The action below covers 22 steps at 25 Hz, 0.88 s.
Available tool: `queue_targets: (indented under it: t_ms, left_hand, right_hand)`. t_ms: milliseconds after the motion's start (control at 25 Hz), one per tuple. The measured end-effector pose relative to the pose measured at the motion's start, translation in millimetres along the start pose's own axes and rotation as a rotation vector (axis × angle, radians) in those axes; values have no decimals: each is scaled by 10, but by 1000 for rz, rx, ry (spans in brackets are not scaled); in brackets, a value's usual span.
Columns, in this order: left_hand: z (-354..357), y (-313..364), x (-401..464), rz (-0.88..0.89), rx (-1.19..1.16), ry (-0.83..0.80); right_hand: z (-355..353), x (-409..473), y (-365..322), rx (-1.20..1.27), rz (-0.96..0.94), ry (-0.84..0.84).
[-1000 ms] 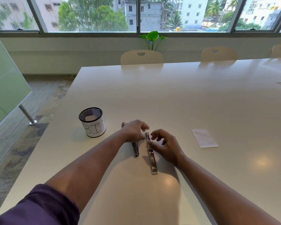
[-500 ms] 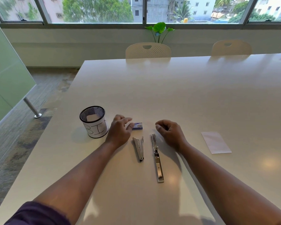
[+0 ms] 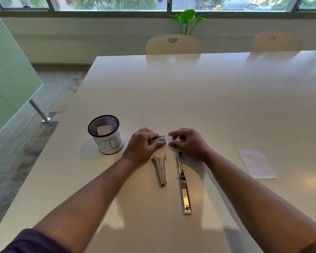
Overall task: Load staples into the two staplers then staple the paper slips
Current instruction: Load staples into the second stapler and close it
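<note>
1. Staplers lie side by side on the white table [image 3: 226, 99] near me; to their left I see a mesh cup [image 3: 106, 134] marked "BIN" standing upright with a slip inside.
2. My left hand [image 3: 142, 145] pinches a small blue staple box [image 3: 158, 139] between thumb and curled fingers, just beyond the staplers.
3. Below it the short stapler [image 3: 161, 169] lies alone, untouched.
4. Beside it the long stapler [image 3: 182, 181] lies folded out flat.
5. My right hand [image 3: 188, 143] hangs just right of the box, fingers loosely curled, gripping nothing.
6. Well to the right, a paper slip [image 3: 256, 164] lies flat.
</note>
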State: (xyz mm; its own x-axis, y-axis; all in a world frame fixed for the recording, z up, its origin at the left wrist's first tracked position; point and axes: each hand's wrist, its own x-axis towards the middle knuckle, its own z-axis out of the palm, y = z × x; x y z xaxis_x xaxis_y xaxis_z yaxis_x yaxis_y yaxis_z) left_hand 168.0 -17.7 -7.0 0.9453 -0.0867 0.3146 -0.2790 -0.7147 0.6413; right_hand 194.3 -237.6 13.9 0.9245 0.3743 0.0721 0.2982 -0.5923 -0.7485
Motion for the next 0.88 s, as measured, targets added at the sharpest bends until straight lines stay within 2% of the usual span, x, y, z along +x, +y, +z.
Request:
queue_targets:
  t_ms: [240, 400, 720, 880]
  left_hand:
    - [-21, 26, -29, 10, -27, 1]
    - [-34, 67, -39, 15, -42, -5]
    - [-60, 76, -42, 5, -48, -11]
    - [-71, 83, -36, 4, -49, -29]
  right_hand:
    - [16, 53, -43, -49, -3, -67]
    - [48, 67, -64, -74, -11, -51]
    - [40, 44, -87, -13, 21, -74]
    - [76, 35, -90, 81, 40, -23]
